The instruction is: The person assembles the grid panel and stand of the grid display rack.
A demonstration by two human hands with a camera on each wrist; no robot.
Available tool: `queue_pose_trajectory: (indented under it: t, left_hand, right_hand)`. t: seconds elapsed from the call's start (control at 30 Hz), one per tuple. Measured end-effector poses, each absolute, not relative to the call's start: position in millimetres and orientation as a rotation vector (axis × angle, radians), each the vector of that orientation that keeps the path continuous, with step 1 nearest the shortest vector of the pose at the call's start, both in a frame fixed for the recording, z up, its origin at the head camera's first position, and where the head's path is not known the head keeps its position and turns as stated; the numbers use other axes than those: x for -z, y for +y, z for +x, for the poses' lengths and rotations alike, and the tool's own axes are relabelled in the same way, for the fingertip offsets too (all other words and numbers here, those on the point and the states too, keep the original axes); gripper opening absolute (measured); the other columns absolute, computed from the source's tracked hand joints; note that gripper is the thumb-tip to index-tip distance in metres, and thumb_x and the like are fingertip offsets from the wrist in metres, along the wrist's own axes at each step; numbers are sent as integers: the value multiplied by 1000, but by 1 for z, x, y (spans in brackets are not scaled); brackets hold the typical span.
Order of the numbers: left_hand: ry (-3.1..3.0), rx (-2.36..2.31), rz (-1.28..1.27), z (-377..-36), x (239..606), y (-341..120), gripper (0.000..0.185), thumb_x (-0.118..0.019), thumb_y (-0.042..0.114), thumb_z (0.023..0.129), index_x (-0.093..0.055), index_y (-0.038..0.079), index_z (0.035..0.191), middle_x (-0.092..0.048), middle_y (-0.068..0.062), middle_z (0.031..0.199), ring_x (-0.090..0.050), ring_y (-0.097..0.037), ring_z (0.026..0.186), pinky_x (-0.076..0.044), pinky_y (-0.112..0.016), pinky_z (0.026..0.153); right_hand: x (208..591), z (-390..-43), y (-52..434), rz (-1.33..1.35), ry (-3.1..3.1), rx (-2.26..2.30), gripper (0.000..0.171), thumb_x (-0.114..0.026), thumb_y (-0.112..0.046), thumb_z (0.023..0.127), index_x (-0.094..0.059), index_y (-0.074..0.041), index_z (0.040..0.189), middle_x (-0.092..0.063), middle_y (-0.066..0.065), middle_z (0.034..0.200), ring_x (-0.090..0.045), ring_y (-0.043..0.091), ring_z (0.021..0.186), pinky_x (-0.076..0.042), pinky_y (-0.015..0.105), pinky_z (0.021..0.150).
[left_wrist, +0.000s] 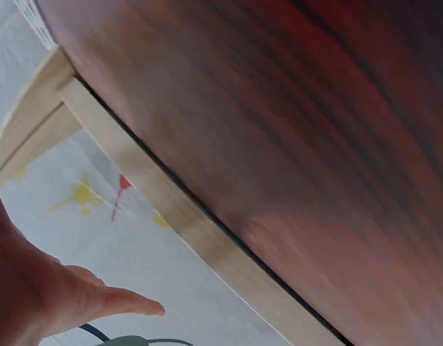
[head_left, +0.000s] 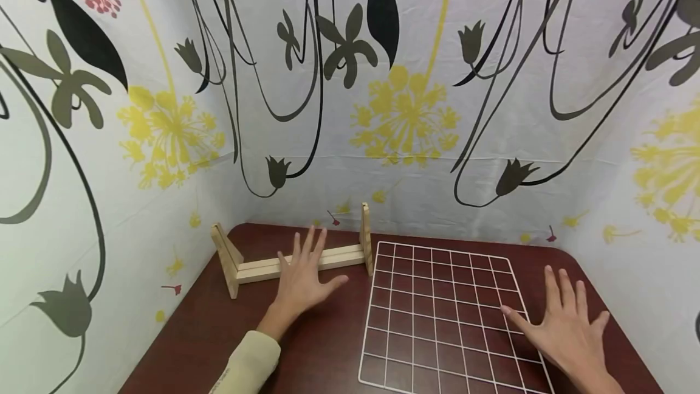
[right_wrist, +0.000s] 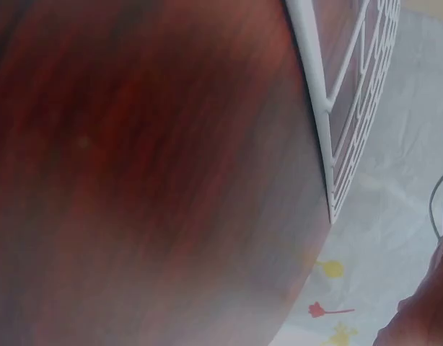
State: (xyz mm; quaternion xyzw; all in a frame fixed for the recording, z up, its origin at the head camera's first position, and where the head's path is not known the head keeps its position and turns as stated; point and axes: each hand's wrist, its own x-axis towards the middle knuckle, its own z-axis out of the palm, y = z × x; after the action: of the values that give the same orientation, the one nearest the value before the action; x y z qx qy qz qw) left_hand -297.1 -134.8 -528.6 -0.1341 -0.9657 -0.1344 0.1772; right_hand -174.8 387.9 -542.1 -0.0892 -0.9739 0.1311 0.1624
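Floral curtain walls enclose a dark red-brown wooden table (head_left: 328, 345); left hand (head_left: 302, 281), fingers spread flat, touches a pale wooden rack (head_left: 295, 263); right hand (head_left: 566, 327), equally flat and holding nothing, lies on a white wire grid panel (head_left: 443, 315).

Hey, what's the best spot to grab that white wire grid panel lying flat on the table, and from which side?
Probably by its right edge, from the right. The wire grid panel lies flat on the table, so fingers must hook an outer wire; the right hand rests, fingers spread, over that edge.
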Motion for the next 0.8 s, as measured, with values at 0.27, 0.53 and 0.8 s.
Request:
queue_pose_trajectory:
  t: [0.27,0.53,0.8]
  left_hand:
    - [-2735,547,-377,-288,525,-120,112,-59,85,86,2,41,169,-10,5,180,-18,-39,165,-26,-84,115]
    - [-2682,1115,-260,-277,515,-105,94,-60,69,98,-13,32,171,-27,-4,176,-43,-37,155,-52,-67,102]
    - [-2651,1299,-282,-277,513,-92,88,-59,63,101,-20,24,170,-31,-13,174,-41,-41,155,-41,-69,116]
  right_hand:
    - [546,-175,383,-262,-2761,-400,129,-65,-81,86,9,-18,170,8,23,177,16,51,161,-4,96,101]
    - [550,-174,378,-181,-2622,-437,125,-77,-70,83,-13,-7,169,-29,41,158,-23,63,146,-21,78,114]
    - [544,-167,376,-279,-2665,-400,122,-73,-76,82,-23,-3,165,-36,43,145,-31,66,129,-30,75,98]
